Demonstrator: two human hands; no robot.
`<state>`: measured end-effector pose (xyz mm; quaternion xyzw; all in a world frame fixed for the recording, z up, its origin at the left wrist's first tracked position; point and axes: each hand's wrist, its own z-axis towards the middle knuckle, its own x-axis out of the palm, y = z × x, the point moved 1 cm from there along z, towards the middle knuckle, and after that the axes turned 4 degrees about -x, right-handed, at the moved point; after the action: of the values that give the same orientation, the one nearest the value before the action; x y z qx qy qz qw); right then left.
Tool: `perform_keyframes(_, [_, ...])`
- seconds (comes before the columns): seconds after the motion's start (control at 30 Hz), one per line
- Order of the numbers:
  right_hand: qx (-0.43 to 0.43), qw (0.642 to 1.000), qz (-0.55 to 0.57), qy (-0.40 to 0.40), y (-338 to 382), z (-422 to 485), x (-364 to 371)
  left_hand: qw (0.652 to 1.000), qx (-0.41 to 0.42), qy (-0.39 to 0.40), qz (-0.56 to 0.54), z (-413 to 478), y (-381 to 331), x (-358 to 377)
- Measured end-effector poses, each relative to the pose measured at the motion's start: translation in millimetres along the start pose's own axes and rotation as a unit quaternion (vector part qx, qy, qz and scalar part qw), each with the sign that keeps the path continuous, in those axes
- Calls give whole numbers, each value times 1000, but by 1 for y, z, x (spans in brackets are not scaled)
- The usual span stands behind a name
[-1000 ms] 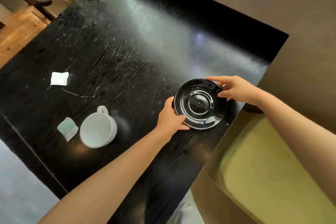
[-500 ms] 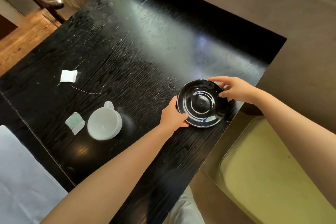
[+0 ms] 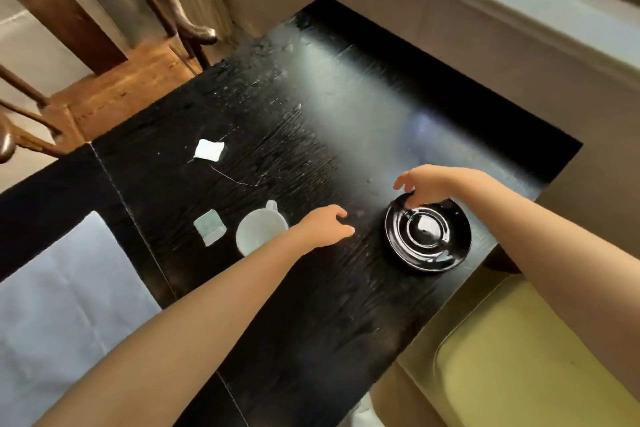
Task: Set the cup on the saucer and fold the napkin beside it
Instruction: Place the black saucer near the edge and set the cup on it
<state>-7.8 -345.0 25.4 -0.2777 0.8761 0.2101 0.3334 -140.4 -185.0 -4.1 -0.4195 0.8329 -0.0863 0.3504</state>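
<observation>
A glossy black saucer (image 3: 428, 236) lies flat near the right edge of the black table (image 3: 311, 135). A white cup (image 3: 258, 231) stands upright to its left, handle pointing away from me. My left hand (image 3: 323, 225) hovers between cup and saucer, fingers apart, holding nothing. My right hand (image 3: 424, 185) hangs over the saucer's far rim, fingers spread, its fingertips at or just above the rim. A pale blue-grey napkin (image 3: 59, 315) lies spread flat at the lower left.
A white tea bag (image 3: 209, 150) with its string lies on the table's left part, and a small green-white packet (image 3: 209, 228) sits left of the cup. A wooden chair (image 3: 114, 80) stands beyond the table. A yellow-green cushion (image 3: 519, 367) is at the lower right.
Both hands have let go of the saucer, which now rests on the table. My left hand has drawn back toward the cup. The view has shifted, showing the napkin.
</observation>
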Motion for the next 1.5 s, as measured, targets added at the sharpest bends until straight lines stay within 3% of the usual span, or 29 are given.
perform_keyframes(0.13, [-52,998,-34,25,49,21,-14,999,-1,38,5,-31,25,-28])
perform_keyframes(0.33, [-118,991,-55,37,116,54,-18,993,-62,52,-85,-74,91,-29])
perform_keyframes(0.47, [-153,987,-46,35,144,80,-8,982,-142,21,-123,-70,138,-13])
perform_keyframes(0.57, [-183,982,-47,24,159,96,-2,969,-174,-57,-165,-57,155,-5])
perform_keyframes(0.73, [-254,966,-50,-5,171,122,5,909,-109,-218,-338,-38,150,12])
perform_keyframes(0.9, [-301,953,-12,-37,172,133,9,862,-52,-286,-415,-26,147,28])
perform_keyframes(1.23, [-304,948,62,-65,148,132,9,869,-8,-267,-417,-23,141,25])
perform_keyframes(1.5, [-240,958,102,-122,73,89,-5,895,77,-215,-385,-14,82,23])
